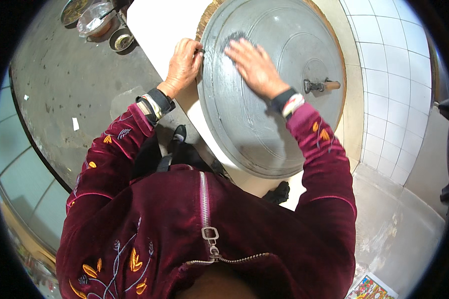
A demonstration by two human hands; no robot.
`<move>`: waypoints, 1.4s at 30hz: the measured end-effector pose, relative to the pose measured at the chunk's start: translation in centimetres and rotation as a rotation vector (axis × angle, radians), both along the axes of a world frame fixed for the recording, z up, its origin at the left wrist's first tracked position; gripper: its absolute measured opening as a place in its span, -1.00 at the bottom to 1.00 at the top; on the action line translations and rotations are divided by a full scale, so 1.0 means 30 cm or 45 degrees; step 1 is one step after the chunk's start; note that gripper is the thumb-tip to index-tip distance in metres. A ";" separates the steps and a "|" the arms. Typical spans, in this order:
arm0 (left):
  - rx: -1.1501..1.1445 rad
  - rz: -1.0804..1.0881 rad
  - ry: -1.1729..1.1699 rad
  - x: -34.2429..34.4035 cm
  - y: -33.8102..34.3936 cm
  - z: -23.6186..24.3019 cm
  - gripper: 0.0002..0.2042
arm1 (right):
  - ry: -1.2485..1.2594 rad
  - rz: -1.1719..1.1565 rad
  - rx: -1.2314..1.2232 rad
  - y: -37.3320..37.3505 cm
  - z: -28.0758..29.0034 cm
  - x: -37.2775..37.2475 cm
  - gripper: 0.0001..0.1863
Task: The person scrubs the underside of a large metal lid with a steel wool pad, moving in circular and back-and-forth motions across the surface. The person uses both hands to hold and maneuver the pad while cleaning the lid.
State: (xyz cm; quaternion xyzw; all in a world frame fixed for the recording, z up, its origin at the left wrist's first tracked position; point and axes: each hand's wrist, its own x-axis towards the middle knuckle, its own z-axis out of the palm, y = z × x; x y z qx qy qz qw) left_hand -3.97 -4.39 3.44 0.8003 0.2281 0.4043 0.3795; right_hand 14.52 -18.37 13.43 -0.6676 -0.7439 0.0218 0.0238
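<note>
A large round grey metal lid [272, 129] with concentric rings and a wood-gripped handle [322, 85] lies over a wooden round edge [340, 55] on a white counter [157, 25]. My left hand [183, 67] grips the lid's left rim, fingers curled at it. My right hand [254, 70] presses a dark scouring pad [237, 40] onto the upper-left part of the lid, mostly covering it. Streaky wet-looking marks run below that hand.
Grey floor [55, 99] lies left, with a pan [120, 39], a bag-lined bowl [92, 20] and a dish [70, 11] at the back. White tiled wall [394, 89] stands right. A dark cloth [279, 192] lies near the counter's front; printed paper [371, 289] is at lower right.
</note>
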 end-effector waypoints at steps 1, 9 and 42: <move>-0.088 -0.004 0.021 0.017 0.025 -0.010 -0.79 | -0.049 -0.085 -0.004 0.078 -0.018 0.053 -0.49; -0.726 -0.203 0.215 0.092 0.195 -0.031 -0.79 | -0.025 -0.428 -0.098 0.241 -0.023 0.038 -0.52; 0.342 -0.404 0.209 0.130 0.263 0.056 -0.87 | -0.191 -0.452 -0.034 0.255 -0.012 0.352 -0.41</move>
